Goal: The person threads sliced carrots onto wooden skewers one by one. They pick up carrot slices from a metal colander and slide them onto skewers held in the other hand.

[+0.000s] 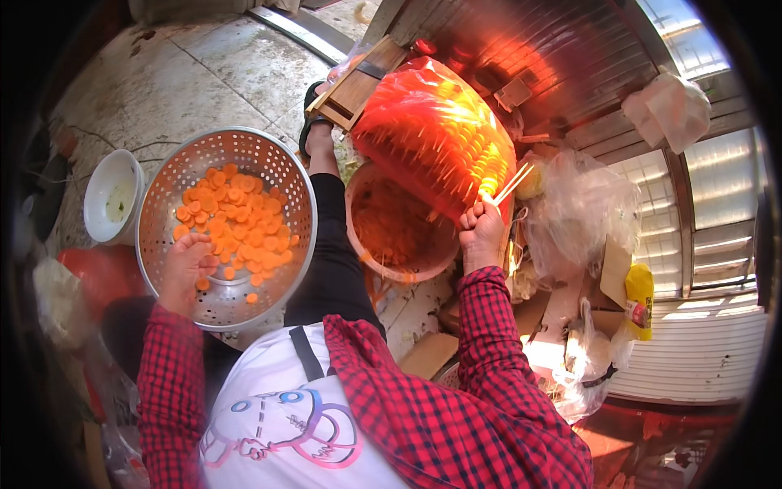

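My left hand [190, 264] is over the left part of a perforated metal colander [278, 147], its fingers curled at the edge of a heap of carrot slices [244, 220]. Whether a slice is between those fingers cannot be told. My right hand [482, 227] is closed around several thin wooden skewers [514, 183] at the edge of a large red plastic bag [391, 104]. Rows of skewered yellow and orange slices [479, 147] lie in or on the bag, with many stick ends pointing toward me. One skewered row reaches down to my right fingertips.
A round tub [403, 278] with carrot pieces stands beneath the bag. A white bowl [104, 223] is left of the colander. A wooden slicer board [357, 85] leans beyond my leg. Clear plastic bags [580, 202], cardboard [431, 356] and a yellow packet [639, 293] lie to the right.
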`<action>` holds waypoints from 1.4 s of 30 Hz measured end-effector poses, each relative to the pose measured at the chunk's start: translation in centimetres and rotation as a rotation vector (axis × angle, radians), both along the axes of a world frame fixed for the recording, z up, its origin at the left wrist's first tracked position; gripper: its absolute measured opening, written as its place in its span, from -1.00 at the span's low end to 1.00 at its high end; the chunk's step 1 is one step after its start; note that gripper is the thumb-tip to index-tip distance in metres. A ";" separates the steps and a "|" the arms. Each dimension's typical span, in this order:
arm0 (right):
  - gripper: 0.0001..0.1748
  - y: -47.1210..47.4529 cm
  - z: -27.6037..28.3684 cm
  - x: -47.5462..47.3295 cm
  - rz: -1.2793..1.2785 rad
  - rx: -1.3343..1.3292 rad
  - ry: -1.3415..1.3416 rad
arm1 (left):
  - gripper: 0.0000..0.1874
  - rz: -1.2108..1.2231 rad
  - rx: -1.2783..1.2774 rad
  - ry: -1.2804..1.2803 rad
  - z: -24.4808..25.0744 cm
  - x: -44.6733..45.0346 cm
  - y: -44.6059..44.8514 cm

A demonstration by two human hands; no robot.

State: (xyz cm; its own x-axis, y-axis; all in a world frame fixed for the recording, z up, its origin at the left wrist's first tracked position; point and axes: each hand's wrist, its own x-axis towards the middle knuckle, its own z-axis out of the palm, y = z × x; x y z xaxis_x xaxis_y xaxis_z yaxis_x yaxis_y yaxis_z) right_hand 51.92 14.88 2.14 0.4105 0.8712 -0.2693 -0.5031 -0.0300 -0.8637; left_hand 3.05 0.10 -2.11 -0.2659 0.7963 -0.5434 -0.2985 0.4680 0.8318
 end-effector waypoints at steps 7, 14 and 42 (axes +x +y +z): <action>-0.89 1.2 0.4 0.3 -0.057 -0.020 -0.019 | -0.87 -0.002 -0.023 0.036 0.0 0.2 0.1; -0.88 2.9 -0.8 1.6 -0.082 -0.015 -0.122 | -0.85 -0.019 -0.037 0.057 0.2 0.2 0.1; -0.72 -9.9 -0.8 -12.3 0.506 -0.163 -0.326 | -0.81 -0.361 0.042 0.841 2.4 -3.1 1.9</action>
State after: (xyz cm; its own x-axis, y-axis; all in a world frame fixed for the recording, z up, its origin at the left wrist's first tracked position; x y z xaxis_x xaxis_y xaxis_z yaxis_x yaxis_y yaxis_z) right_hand 39.57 4.93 1.30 0.0411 0.9376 -0.3453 -0.1032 -0.3398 -0.9348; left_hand -0.01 2.00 0.26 -0.2923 0.9226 -0.2517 0.5718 0.3795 0.7273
